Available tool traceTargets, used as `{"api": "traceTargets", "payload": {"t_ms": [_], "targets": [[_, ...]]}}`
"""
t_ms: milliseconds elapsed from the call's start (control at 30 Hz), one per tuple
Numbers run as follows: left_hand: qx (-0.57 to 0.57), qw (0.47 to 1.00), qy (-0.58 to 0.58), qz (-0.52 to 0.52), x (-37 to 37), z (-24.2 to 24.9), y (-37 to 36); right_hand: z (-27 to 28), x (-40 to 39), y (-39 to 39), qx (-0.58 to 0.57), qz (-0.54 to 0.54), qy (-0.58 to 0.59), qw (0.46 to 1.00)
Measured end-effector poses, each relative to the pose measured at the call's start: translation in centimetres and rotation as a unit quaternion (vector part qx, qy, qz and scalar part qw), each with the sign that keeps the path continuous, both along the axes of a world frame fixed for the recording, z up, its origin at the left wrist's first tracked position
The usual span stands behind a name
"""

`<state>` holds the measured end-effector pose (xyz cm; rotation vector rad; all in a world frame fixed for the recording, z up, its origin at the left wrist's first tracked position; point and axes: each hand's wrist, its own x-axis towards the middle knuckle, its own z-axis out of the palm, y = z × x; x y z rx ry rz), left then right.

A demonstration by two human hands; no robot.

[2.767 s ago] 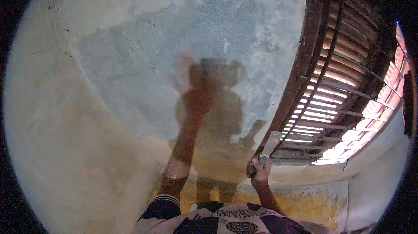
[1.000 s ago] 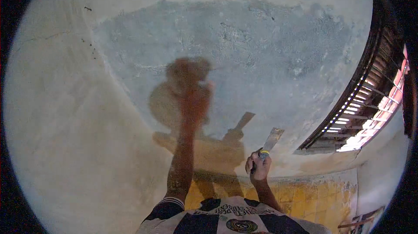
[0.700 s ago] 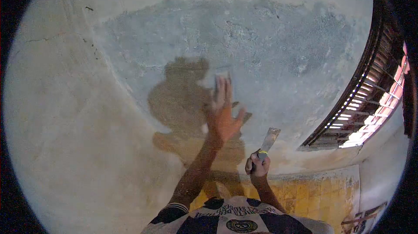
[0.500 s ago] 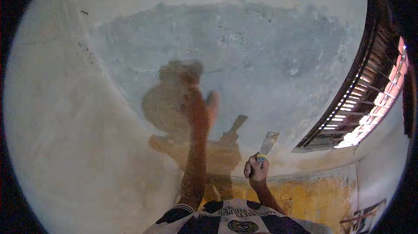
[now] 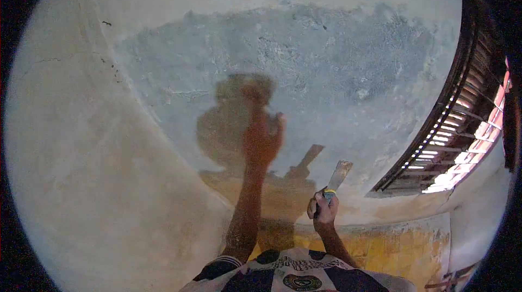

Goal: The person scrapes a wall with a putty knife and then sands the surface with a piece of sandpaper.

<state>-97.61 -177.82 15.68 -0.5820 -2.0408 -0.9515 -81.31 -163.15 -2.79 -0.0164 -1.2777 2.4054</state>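
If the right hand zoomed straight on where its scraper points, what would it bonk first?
The scraper sticks out ahead of the right hand, so its blade would probably bonk the wall's grey patch first. I can't tell how far away that is.

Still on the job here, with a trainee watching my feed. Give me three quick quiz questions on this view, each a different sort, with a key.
1. Multiple choice: how is the scraper held in the right hand?
A) Blade pointing down
B) Blade pointing up
C) By its blade, handle up
2. True or false: the left hand is raised in front of the grey wall patch.
3. Fill in the blank: the lower wall area, to the right of the right forearm in the picture, is mostly ____ in colour.

Key: 1 B; 2 true; 3 yellow.
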Motion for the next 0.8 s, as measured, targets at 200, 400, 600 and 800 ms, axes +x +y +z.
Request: {"api": "traceTargets", "payload": {"t_ms": [200, 400, 600, 800], "targets": [[-0.043, 0.99, -0.133, 0.013, -0.2, -3.6, 1.0, 0.1, -0.2, -0.1, -0.005, 0.043, -0.005, 0.999], [0.01, 0.992, -0.124, -0.002, 0.8, -2.1, 0.1, 1.0, 0.3, 0.1, -0.006, 0.037, -0.014, 0.999], [-0.101, 0.975, -0.042, 0.194, 1.5, 1.2, -1.4, 1.0, -1.4, -1.9, 0.013, 0.051, -0.011, 0.999], [-0.177, 0.961, -0.045, 0.209, -6.1, -3.5, -5.5, 1.2, -3.8, -5.2, -0.014, 0.042, -0.022, 0.999]]}}
